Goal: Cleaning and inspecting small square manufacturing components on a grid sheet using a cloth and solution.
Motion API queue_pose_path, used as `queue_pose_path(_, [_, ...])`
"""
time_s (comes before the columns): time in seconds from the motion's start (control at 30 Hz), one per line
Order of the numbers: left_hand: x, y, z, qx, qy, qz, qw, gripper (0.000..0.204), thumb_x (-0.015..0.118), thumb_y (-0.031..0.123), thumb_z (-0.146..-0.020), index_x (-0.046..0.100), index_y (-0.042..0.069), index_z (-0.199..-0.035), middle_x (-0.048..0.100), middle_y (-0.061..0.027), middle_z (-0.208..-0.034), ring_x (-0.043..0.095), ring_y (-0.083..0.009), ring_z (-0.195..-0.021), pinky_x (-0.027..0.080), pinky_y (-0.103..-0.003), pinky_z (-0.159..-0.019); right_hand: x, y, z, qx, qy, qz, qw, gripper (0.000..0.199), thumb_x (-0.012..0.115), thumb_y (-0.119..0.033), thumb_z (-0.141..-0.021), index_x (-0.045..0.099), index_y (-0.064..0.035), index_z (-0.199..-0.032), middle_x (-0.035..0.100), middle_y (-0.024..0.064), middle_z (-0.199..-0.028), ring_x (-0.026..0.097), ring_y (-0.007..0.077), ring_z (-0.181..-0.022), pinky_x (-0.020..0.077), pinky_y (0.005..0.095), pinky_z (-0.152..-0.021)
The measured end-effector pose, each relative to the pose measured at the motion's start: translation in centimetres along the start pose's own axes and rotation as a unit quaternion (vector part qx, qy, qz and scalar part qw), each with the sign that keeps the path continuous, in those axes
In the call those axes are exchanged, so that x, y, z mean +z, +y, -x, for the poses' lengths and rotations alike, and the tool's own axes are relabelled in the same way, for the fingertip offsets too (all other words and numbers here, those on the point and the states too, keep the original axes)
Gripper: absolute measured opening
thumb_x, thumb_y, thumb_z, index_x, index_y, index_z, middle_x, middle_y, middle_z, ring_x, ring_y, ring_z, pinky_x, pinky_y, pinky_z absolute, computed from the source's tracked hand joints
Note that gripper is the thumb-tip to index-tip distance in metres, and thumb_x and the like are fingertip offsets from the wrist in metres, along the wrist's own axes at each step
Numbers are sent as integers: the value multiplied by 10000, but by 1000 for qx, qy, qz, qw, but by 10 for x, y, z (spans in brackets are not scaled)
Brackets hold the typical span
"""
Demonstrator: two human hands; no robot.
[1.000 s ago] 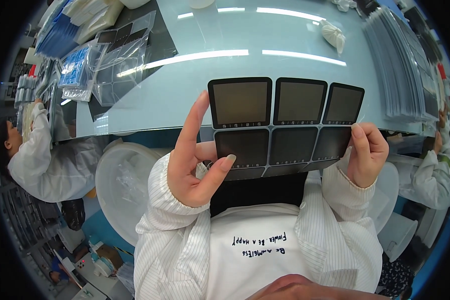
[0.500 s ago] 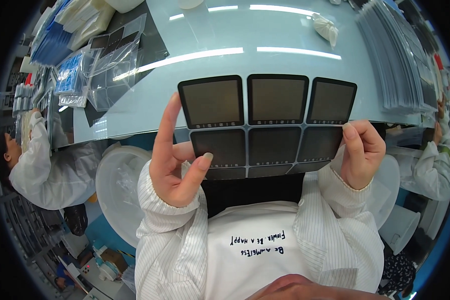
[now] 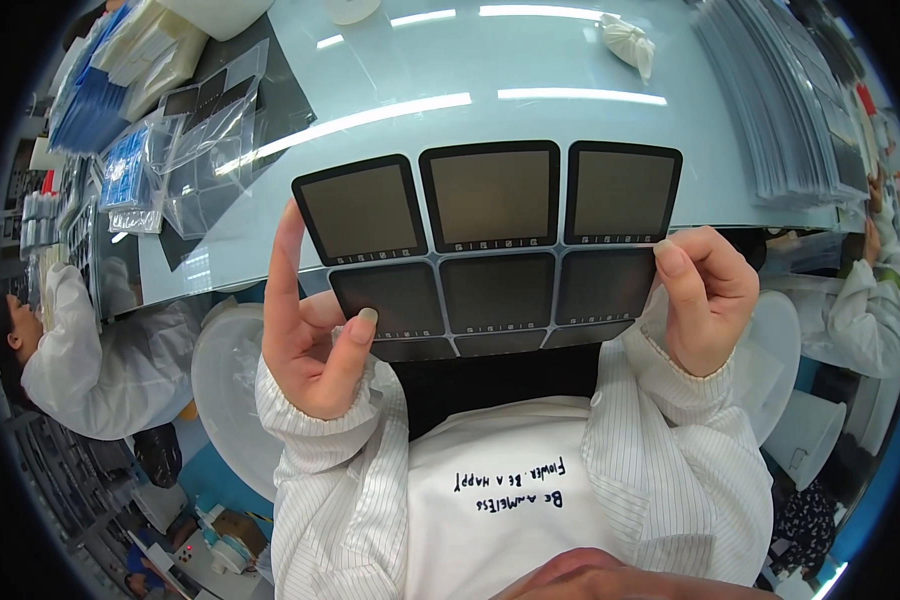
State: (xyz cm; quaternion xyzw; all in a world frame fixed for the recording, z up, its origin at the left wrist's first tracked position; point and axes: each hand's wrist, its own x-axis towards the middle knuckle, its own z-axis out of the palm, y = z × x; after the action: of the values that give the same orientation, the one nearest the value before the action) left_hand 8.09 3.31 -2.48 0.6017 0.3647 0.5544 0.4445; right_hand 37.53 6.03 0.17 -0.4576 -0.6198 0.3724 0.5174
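A sheet (image 3: 495, 290) of several dark, black-framed panels with rounded corners spans the space between my hands, tilted above the near edge of the glossy table. Small pale marks run along each panel's lower border. My left hand (image 3: 315, 350) grips its left side, the thumb on the front face, the index finger stretched up along the edge and the other fingers partly hidden behind. At the right edge, my right hand (image 3: 708, 300) pinches the sheet between thumb and curled fingers. The lowest row of panels bends away and shows only in part.
A tall stack of clear-edged sheets (image 3: 775, 110) stands at the table's right. Clear plastic sleeves (image 3: 210, 165) and a blue packet (image 3: 130, 170) lie at the left. A tied white pouch (image 3: 628, 45) rests farther back. White bins (image 3: 232, 400) flank me; co-workers sit at both sides.
The sheet has shifted left and a little closer, its panels appearing larger and more tilted. Both hands have moved left with it, keeping their hold.
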Motion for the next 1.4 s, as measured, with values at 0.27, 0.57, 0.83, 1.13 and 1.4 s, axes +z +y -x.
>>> queue_pose_path(0.27, [-2,0,0,9,13,-4,1000,777,466,-87,-834,11,-85,-1464,545,-292,-1258,686,-178,-859,468,-173,-669,4,0,0,-12,-7,-6,1000,127,627,-82,-893,641,17,-814,610,25,-607,531,47,-490,383,160,-463])
queue_pose_path(0.57, [-3,1,3,-6,2,24,1000,780,464,-90,-827,13,-89,-1463,528,-288,-1284,689,-203,-887,485,-196,-692,8,2,6,43,24,-89,995,119,643,-94,-898,634,23,-924,632,12,-720,515,26,-538,378,152,-483])
queue_pose_path(0.83, [-2,-1,3,-16,19,-42,999,778,546,-45,-806,133,-74,-1464,561,-242,-1262,665,-196,-894,474,-218,-736,7,7,8,47,-1,-110,993,125,659,-100,-892,638,14,-937,643,22,-758,525,16,-607,395,150,-534])
queue_pose_path(1.13, [18,17,-42,201,17,-389,899,830,822,507,-628,571,-11,-1225,547,-192,-1242,548,-301,-1131,435,-390,-930,18,6,8,-24,-121,6,992,100,640,-16,-877,636,36,-963,647,38,-755,551,46,-611,399,158,-537])
queue_pose_path(1.4, [33,17,-52,82,-58,-286,953,288,855,86,-603,612,5,-735,604,-60,-645,558,-145,-539,415,-238,-516,23,0,10,-11,-114,-17,993,90,631,-35,-891,628,35,-947,640,41,-755,538,41,-598,396,159,-533])
